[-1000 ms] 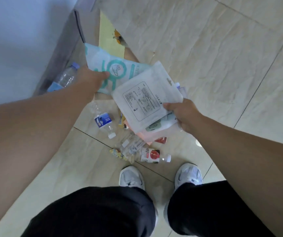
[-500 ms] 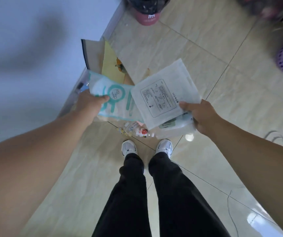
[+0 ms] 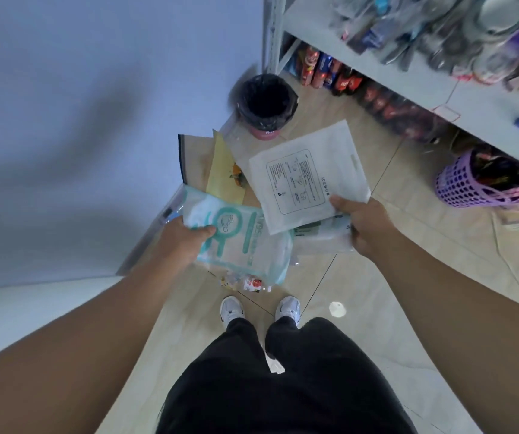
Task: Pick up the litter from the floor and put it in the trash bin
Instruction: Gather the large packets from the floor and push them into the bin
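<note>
The right hand (image 3: pixel 365 223) pinches a white printed packet (image 3: pixel 308 177) between thumb and fingers, with more thin wrappers (image 3: pixel 324 230) bunched under it in the same grip. The left hand (image 3: pixel 183 239) has its fingers closed on a teal-and-white pouch (image 3: pixel 242 242), thumb lying across the printed face. Both lots are held up off the floor in front of the body, the white packet's near corner overlapping the pouch.

Below the pouch, just ahead of the white shoes (image 3: pixel 232 309), a small bottle with a red label (image 3: pixel 253 284) and some scraps lie on the tiles. Farther off, against the left wall, stands the trash bin (image 3: pixel 266 104), pink with a black liner, its mouth open. Between it and the hands a yellow sheet (image 3: pixel 223 170) leans at the wall. On the right stands a white shelf (image 3: pixel 386 73) with a purple basket (image 3: pixel 458 186) on the floor beneath its edge.
</note>
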Available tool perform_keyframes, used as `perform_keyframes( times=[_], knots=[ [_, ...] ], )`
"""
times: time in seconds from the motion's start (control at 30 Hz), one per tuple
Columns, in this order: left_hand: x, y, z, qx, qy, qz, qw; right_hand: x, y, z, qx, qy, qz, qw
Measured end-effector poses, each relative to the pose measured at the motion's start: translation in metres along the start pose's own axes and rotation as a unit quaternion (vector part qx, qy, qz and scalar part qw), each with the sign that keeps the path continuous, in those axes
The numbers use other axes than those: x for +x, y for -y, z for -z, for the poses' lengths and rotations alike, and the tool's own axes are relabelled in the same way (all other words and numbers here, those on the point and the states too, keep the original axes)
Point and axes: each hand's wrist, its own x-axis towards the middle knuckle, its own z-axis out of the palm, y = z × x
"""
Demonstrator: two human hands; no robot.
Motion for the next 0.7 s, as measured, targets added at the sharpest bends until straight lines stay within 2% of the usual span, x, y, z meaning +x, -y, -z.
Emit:
perform_keyframes(
  times=[0.27, 0.4, 0.5, 0.7],
  knots=[
    [-0.030, -0.053, -0.022, 0.012, -0.055, -0.016, 0.998, 0.016, 0.040, 0.035, 0.000, 0.044, 0.005, 0.999],
    [-0.032, -0.077, -0.069, 0.009, -0.064, -0.019, 0.998, 0.057, 0.079, 0.075, -0.030, 0.091, 0.005, 0.995],
    [-0.035, -0.097, -0.114, -0.017, -0.069, 0.013, 0.997, 0.084, 0.118, 0.118, -0.065, 0.125, 0.007, 0.990],
    [-0.058, -0.140, -0.182, -0.086, -0.072, 0.026, 0.993, 0.111, 0.193, 0.181, -0.089, 0.144, 0.035, 0.985]
  ],
)
